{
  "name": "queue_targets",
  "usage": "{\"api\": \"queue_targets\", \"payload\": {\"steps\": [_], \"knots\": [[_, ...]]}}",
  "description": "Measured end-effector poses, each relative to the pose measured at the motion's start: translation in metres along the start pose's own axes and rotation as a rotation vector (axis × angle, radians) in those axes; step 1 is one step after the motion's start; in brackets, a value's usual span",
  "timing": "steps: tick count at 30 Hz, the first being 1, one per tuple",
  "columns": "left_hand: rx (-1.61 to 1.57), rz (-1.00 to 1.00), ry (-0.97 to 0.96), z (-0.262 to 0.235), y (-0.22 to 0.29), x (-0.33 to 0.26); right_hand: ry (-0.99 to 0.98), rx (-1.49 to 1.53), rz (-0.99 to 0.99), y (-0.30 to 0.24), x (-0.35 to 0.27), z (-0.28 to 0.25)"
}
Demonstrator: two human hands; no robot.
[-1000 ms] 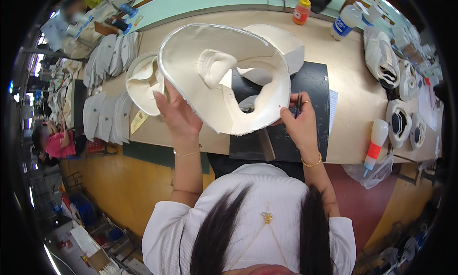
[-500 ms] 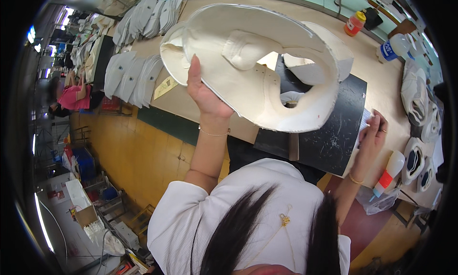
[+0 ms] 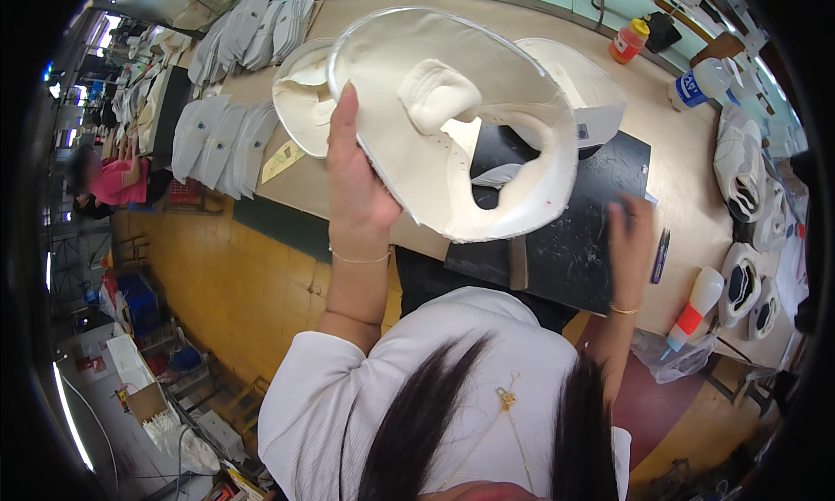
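Observation:
My left hand [image 3: 361, 183] is closed on the near left edge of a cream-white shoe upper [image 3: 391, 136], thumb along its inner face. The upper is tilted up in the air with its padded opening and a row of small eyelets showing. My right hand [image 3: 631, 236], smeared by motion, is over the right edge of a black board [image 3: 587, 262]; whether it holds anything cannot be made out. Beside it on the table lies a dark pen [image 3: 661, 256]. Two more white uppers lie behind the raised one, one at the left [image 3: 303, 96], one at the right [image 3: 591, 88].
Stacks of flat white pieces [image 3: 222, 144] stand along the table's left side. A red bottle with a yellow cap [image 3: 628, 40], a clear bottle with a blue label [image 3: 696, 88] and a squeeze bottle [image 3: 693, 310] are at the right, near several piled uppers [image 3: 742, 283]. A person in pink [image 3: 120, 181] sits far left.
My right hand has moved left from the tabletop to the board's edge, uncovering the pen. The upper in my left hand has shifted slightly left and turned a little.

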State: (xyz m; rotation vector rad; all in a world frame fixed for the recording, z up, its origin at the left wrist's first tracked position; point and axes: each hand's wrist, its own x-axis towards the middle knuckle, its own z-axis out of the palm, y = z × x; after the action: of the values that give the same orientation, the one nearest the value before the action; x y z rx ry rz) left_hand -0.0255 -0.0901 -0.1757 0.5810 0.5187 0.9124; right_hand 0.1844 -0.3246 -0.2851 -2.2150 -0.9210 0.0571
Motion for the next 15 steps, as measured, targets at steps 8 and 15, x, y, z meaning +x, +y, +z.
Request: {"api": "queue_targets", "payload": {"steps": [8,15], "knots": [[0.248,0.17,0.024,-0.001,0.011,-0.039,-0.333,-0.003,-0.167,-0.073,-0.026,0.087],[0.526,0.112,-0.288,-0.019,-0.019,-0.078,-0.278,0.385,0.304,-0.017,-0.069,0.003]]}}
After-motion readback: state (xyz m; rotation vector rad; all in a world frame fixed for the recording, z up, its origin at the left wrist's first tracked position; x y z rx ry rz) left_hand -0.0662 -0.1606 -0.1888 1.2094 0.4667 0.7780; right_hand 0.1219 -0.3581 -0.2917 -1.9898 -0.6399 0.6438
